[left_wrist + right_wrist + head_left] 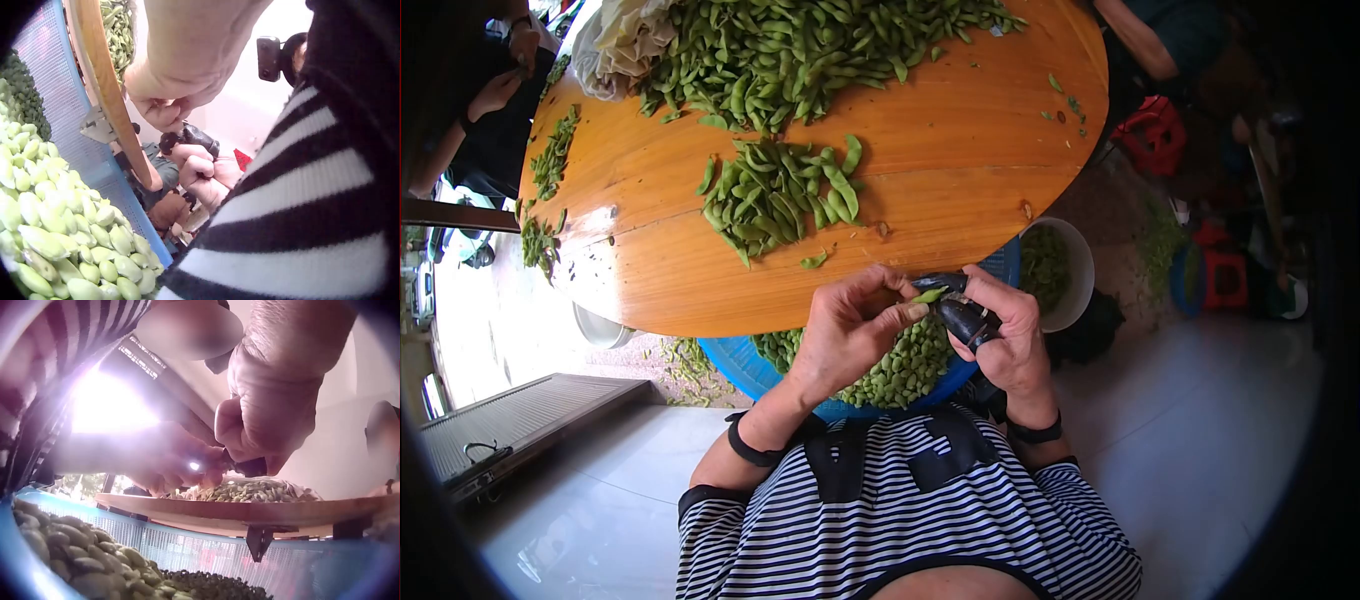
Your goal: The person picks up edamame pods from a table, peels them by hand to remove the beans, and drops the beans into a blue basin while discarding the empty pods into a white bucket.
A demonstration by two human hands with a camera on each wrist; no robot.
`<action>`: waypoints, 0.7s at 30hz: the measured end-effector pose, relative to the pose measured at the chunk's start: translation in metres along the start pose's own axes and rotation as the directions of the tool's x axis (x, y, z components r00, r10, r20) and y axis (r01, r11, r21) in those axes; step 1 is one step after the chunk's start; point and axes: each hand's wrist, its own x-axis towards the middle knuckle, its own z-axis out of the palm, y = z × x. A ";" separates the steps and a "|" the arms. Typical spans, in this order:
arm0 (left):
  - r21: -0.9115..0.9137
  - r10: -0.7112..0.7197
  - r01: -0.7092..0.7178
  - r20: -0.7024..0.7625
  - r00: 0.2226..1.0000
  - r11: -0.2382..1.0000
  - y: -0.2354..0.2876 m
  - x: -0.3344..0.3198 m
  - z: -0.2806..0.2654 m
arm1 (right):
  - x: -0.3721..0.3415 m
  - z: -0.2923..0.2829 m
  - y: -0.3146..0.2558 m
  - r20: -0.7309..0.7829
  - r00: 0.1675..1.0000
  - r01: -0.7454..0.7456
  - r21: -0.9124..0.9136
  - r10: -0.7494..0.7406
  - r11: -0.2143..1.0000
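Note:
In the head view the left hand point(850, 330) pinches a green pod point(930, 296) between thumb and fingers. The right hand point(1010, 335), with black covers point(968, 324) on its thumb and a finger, has curled fingers and pinches the pod's other end. Both hands meet just off the near table edge, above a blue basket point(735, 372) of shelled beans point(900, 370). The left wrist view shows the right hand point(203, 172) with its black cover close to the left fingers. In the right wrist view, the right hand's curled fingers hide the pod.
A small pod pile point(775, 200) and a larger heap point(770, 60) lie on the wooden table point(960, 150), beside a crumpled bag point(615, 50). A white bucket point(1082, 275) stands right of the basket. Other people are at the upper left and upper right. Red stools point(1152, 135) stand at right.

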 end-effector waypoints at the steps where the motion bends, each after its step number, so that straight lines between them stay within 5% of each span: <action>1: -0.120 -0.042 0.045 0.032 0.999 0.992 0.001 0.000 -0.001 | 0.001 -0.001 0.002 0.022 0.997 0.068 0.026 -0.068 0.997; 3: -0.252 -0.148 0.182 0.148 0.978 0.951 0.004 0.002 -0.008 | -0.002 -0.002 0.005 0.044 0.990 0.133 0.055 -0.136 0.990; 4: -0.359 -0.230 0.321 0.274 0.934 0.876 0.005 0.002 -0.011 | -0.006 -0.002 0.006 0.085 0.996 -0.068 0.407 0.036 0.911; 5: -0.358 -0.229 0.320 0.274 0.934 0.877 0.004 0.002 -0.011 | -0.008 -0.002 0.007 0.182 0.967 -0.256 0.690 0.180 0.677; 7: -0.457 -0.200 0.361 0.364 0.910 0.813 -0.004 0.003 -0.012 | -0.010 -0.002 0.013 0.205 0.963 -0.268 0.734 0.172 0.624; 10: -0.448 -0.224 0.348 0.307 0.925 0.824 0.002 0.002 -0.008 | -0.010 0.003 0.009 0.160 0.966 -0.245 0.814 0.201 0.527; 11: -0.447 -0.222 0.346 0.308 0.925 0.824 0.001 0.001 -0.003 | -0.008 0.004 0.002 0.078 0.972 -0.221 0.626 0.222 0.748; 12: -0.368 -0.118 0.182 0.192 0.974 0.912 -0.001 -0.001 0.007 | -0.006 0.005 -0.004 -0.008 0.975 -0.200 0.382 0.220 0.902; 13: -0.263 0.005 0.018 0.087 0.996 0.965 -0.003 -0.003 0.012 | -0.005 0.006 -0.010 -0.009 0.975 -0.200 0.382 0.220 0.902; 16: -0.196 -0.002 0.015 0.067 0.998 0.980 -0.004 -0.003 0.007 | -0.008 0.007 -0.016 -0.035 0.994 -0.101 0.028 0.102 0.994; 21: -0.083 0.021 -0.016 0.062 0.998 0.996 -0.007 -0.002 0.002 | -0.012 0.018 -0.010 -0.121 0.991 0.039 -0.170 -0.060 0.985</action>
